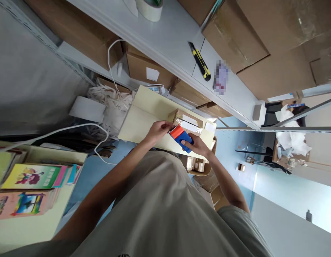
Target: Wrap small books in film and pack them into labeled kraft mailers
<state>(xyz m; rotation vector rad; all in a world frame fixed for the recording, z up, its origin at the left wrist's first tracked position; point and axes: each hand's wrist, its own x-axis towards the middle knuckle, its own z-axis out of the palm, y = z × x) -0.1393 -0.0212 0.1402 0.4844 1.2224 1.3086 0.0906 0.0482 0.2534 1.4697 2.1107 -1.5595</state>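
My right hand (199, 144) is wrapped around the blue body of a tape dispenser (183, 139), which has an orange-red section and a dark toothed edge at its far left end. At that edge, the fingers of my left hand (158, 130) are curled together in a pinch. Whatever lies between them is too small to make out. Just beyond both hands, a small cardboard box (189, 119) with white labels and shiny tape rests on a pale yellow table (144, 110).
Above the table runs a grey shelf (171, 39) bearing a yellow-black box cutter (199, 61), a tape roll (149, 9) and large cartons (235, 35). Books (31, 176) are stacked at left, near a white cable (101, 142). A carton of small boxes (199, 166) stands below the table.
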